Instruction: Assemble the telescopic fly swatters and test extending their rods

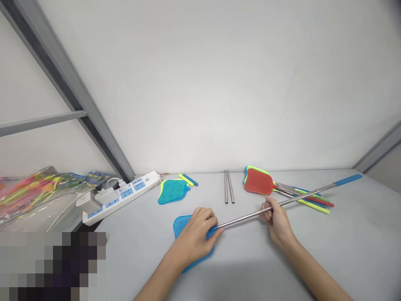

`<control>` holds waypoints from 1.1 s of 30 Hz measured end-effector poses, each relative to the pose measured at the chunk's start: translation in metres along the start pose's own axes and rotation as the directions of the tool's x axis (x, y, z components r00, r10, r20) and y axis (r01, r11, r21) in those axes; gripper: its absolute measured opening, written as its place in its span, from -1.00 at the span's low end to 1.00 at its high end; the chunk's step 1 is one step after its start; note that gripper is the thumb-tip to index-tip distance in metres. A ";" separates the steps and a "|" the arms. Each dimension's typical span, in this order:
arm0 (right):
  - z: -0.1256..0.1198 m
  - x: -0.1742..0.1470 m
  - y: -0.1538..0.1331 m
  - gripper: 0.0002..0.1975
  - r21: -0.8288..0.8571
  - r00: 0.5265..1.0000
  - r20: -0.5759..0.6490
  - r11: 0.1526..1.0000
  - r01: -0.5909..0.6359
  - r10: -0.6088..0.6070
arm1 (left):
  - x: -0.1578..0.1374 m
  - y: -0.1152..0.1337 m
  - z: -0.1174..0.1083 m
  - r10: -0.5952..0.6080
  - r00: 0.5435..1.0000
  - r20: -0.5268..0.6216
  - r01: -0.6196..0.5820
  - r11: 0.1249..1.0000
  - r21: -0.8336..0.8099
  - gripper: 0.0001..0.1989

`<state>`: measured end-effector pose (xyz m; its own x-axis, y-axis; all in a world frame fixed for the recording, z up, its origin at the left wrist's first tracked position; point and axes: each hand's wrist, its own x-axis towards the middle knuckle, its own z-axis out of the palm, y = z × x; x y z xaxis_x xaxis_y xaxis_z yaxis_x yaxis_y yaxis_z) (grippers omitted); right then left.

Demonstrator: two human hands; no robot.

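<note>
A blue fly swatter (181, 224) with a long metal rod and a blue grip (347, 180) lies across both hands, its rod drawn out to the right. My left hand (200, 234) is closed round the neck where the blue mesh head meets the rod and covers much of the head. Further along, my right hand (277, 221) has thumb and fingers closed round the middle of the rod. Behind the rod, a pile of fly swatters with a red head (258, 181) on top lies on the table, handles pointing right.
Two metal tubes (230, 187) lie near the wall. Left of them are a teal mesh head (173, 191) over a yellow one, and yellow and blue grips (190, 179). A white power strip (150, 180) with plugs and cables runs along the left, beside bagged colourful items (37, 192).
</note>
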<state>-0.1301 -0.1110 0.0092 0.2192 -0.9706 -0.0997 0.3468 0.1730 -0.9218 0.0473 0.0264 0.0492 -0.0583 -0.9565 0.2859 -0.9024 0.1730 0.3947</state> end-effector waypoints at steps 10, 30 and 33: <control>-0.004 0.005 -0.010 -0.63 0.109 0.996 -0.083 0.994 -0.022 0.031 | 0.005 -0.021 0.000 -0.053 0.977 -0.206 0.083 0.987 0.140 -0.61; -0.004 0.004 -0.002 -0.55 0.043 0.942 0.226 0.964 -0.263 0.247 | 0.006 -0.046 0.011 -0.741 0.613 -0.273 0.568 0.654 -0.500 -0.42; -0.004 0.005 0.003 -0.51 0.037 0.917 0.292 0.954 -0.296 0.273 | 0.005 -0.048 0.012 -0.753 0.596 -0.281 0.609 0.651 -0.454 -0.43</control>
<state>-0.1317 -0.1163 0.0046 0.5618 -0.7935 -0.2339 0.2997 0.4588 -0.8365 0.0853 0.0101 0.0208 0.7642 -0.6340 0.1185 -0.4293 -0.3629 0.8271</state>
